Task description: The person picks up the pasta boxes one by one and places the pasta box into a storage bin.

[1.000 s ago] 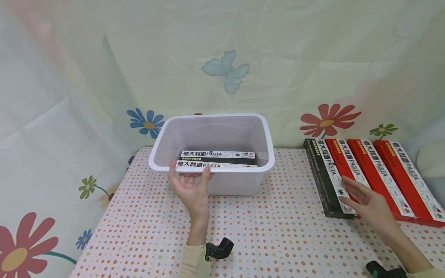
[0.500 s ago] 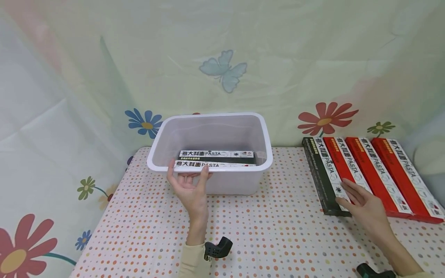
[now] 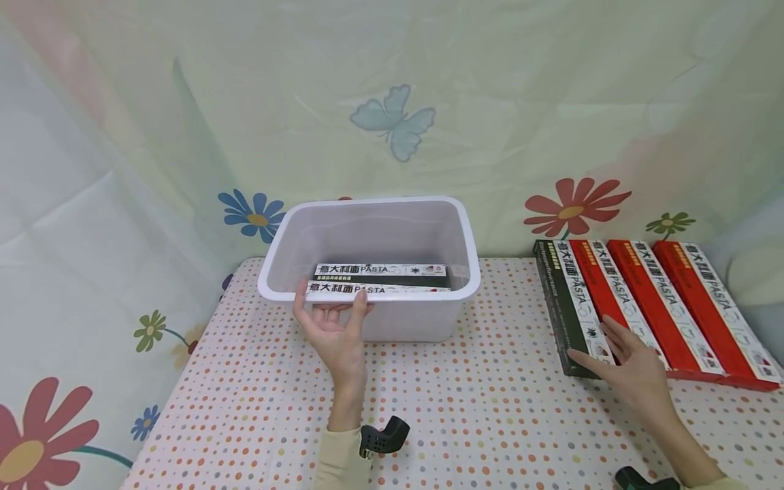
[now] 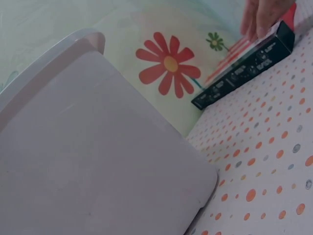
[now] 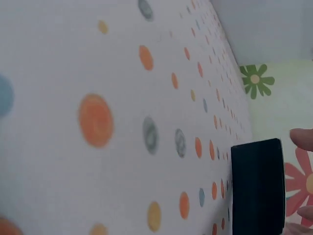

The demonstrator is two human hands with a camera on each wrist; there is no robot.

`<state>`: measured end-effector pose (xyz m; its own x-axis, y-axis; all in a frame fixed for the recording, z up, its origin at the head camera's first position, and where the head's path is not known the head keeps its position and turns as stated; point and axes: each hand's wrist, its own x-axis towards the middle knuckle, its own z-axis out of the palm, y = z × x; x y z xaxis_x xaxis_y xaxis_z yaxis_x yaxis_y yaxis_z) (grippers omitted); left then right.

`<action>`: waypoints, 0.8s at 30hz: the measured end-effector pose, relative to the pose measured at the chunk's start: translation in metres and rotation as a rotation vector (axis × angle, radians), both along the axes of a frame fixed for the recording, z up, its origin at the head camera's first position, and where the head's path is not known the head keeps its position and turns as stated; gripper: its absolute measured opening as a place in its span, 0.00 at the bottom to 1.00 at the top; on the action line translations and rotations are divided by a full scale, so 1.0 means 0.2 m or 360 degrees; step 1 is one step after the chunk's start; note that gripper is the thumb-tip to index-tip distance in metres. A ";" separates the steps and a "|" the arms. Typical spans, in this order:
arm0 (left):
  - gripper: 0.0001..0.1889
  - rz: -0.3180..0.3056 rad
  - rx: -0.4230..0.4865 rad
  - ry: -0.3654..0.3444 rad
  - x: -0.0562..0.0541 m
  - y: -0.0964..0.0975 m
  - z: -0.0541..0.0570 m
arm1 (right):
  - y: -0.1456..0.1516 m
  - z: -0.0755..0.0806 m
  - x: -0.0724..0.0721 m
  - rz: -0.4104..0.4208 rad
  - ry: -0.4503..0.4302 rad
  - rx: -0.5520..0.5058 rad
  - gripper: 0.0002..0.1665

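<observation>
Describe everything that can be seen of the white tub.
The white tub looks like smooth plastic, with an open top, rounded corners and a projecting rim. It stands upright on the dotted tablecloth, before the patterned backdrop. Two pasta boxes show inside, near its front wall. The left hand grips its near rim, left of the middle.

I've got 1 cream L sleeve (image 3: 339, 464) btm ctr, 1 cream R sleeve (image 3: 718, 484) btm right, 2 blk wrist cams (image 3: 386, 435).
</observation>
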<state>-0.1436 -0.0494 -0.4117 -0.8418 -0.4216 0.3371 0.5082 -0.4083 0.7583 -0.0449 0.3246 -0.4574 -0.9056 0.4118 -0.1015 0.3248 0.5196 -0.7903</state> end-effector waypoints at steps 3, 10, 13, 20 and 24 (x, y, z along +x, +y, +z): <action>0.50 0.0001 -0.0002 -0.0003 0.01 0.00 0.00 | -0.03 0.00 0.00 0.0031 0.0009 0.0183 0.64; 0.50 0.0010 -0.0014 -0.0008 0.01 0.00 0.00 | -0.06 -0.02 -0.01 0.0010 0.0036 0.0324 0.62; 0.50 0.0015 -0.0020 -0.0010 0.01 0.00 0.00 | -0.06 -0.02 0.00 0.0029 0.0051 0.0301 0.63; 0.50 0.0005 -0.0015 -0.0004 0.01 0.00 0.00 | -0.04 -0.01 0.01 0.0082 0.0057 0.0336 0.62; 0.50 0.0004 -0.0004 0.0008 0.00 0.00 0.01 | -0.04 -0.01 0.01 0.0095 0.0080 0.0333 0.60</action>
<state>-0.1430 -0.0494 -0.4102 -0.8392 -0.4225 0.3423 0.5127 -0.4051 0.7570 -0.0431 0.3173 -0.4602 -0.9307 0.3648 0.0264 0.2517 0.6912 -0.6775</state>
